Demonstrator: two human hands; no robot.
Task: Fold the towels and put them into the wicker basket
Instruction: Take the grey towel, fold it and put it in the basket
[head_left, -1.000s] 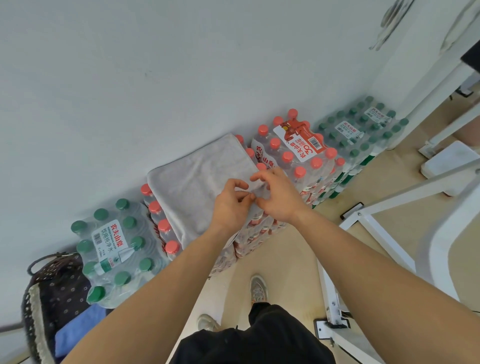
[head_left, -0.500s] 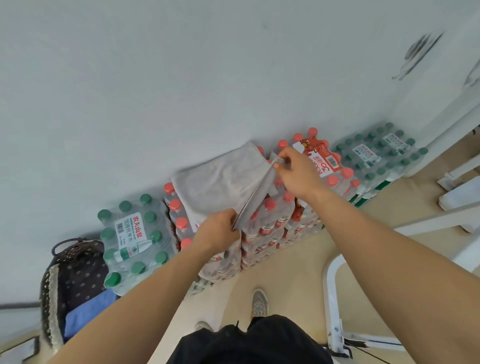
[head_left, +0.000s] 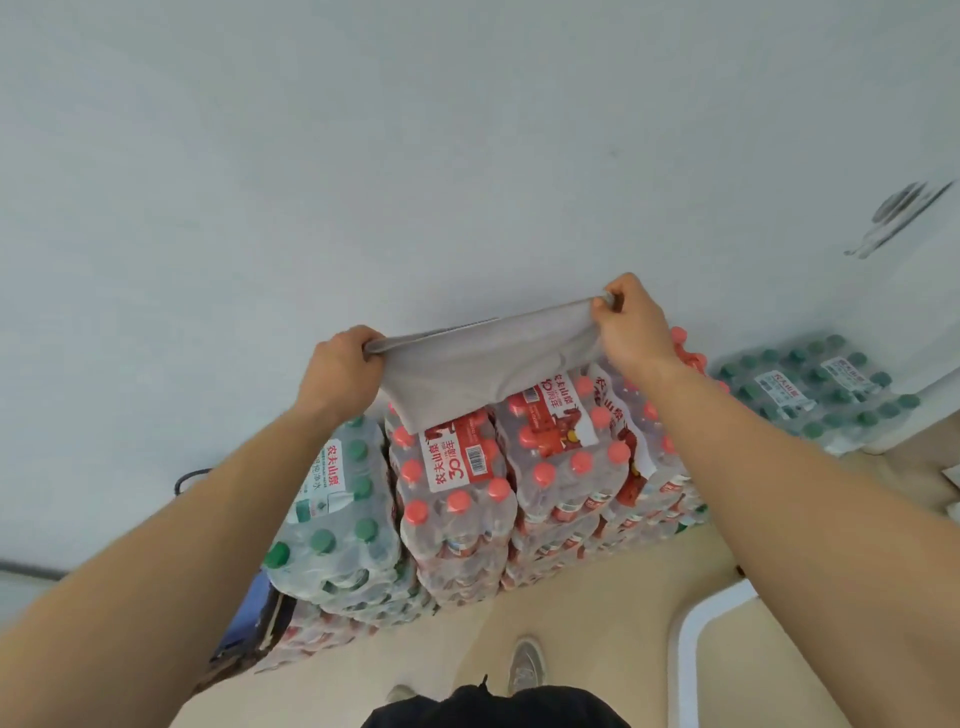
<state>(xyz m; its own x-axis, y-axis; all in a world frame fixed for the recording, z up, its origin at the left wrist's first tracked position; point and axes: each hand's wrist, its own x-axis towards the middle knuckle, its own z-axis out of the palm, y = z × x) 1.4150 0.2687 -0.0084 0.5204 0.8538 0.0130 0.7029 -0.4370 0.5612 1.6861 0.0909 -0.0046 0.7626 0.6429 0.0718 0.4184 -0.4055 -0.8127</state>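
A grey towel is held up in the air above the red-capped bottle packs, stretched between both hands. My left hand grips its left corner. My right hand pinches its right corner, higher and closer to the wall. The towel's lower part hangs down and touches the top of the packs. The wicker basket is mostly hidden behind my left forearm at the lower left; only a dark sliver with a blue cloth in it shows.
Green-capped bottle packs stand left of the red ones, and another green-capped stack sits at the right by the wall. A white frame stands on the beige floor at the lower right. My shoes are below.
The towel lay flat on the packs; both hands took its near edge, lifted it and pulled it taut in the air toward the wall. The view shifted, hiding most of the basket.
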